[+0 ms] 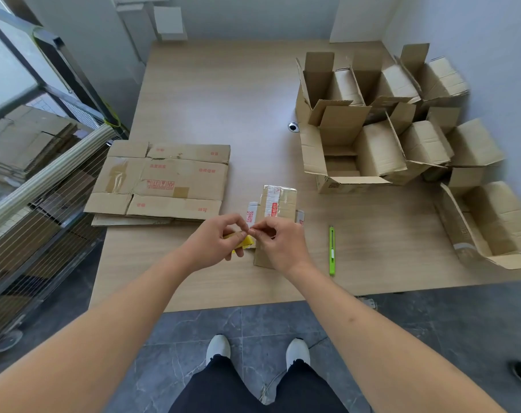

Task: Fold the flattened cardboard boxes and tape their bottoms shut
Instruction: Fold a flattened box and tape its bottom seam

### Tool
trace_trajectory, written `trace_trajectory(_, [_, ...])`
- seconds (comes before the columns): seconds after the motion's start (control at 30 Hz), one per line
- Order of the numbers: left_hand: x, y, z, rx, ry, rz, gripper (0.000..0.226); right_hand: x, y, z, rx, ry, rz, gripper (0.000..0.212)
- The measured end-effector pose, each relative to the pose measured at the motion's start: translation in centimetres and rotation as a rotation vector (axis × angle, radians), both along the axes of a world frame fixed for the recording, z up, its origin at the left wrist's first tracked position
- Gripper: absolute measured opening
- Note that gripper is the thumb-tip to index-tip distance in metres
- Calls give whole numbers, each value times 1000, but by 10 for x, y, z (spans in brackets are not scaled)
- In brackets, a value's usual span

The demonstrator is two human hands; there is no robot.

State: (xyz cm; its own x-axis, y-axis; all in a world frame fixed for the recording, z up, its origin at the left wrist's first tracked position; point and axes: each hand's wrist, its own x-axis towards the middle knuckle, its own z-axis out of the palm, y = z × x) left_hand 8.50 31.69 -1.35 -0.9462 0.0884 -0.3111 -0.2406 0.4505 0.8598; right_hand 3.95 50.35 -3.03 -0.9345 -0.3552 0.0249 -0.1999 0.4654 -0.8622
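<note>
Head view: left hand (214, 241) grips one yellow tape roll (243, 242); right hand (278, 242) pinches its end. One small flat box (278, 204) lies beneath on the table (223, 93), long axis pointing away. One green knife (332, 250) lies parallel, right.

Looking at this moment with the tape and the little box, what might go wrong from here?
1. The right hand pinches at the yellow tape roll that the left hand holds; the tape end may slip or tear.
2. Neither hand steadies the small box, so it may shift while being taped.
3. The green cutter lies close beside the right forearm; a sweep of the arm might knock it off the table.
</note>
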Motion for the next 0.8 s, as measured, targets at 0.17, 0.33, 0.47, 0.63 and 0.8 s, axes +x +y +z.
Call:
trace_trajectory(0.17, [4, 4, 3, 75, -45, -93, 23, 9, 8, -2, 84, 84, -41, 11])
trace_trajectory(0.33, [3, -2, -2, -321, -22, -140, 53, 19, 20, -8, 114, 40, -71, 13])
trace_trajectory(0.47, [3, -3, 0, -122, -14, -118, 53, 14, 36, -9, 54, -90, -234, 13])
trace_trajectory(0.63, [-12, -1, -3, -462, 24, -131, 54, 17, 46, -14, 64, -159, -319, 13])
trace_trajectory(0.8, [-35, 13, -3, -571, -20, -228, 62, 9, 55, -24, 104, -216, -421, 13])
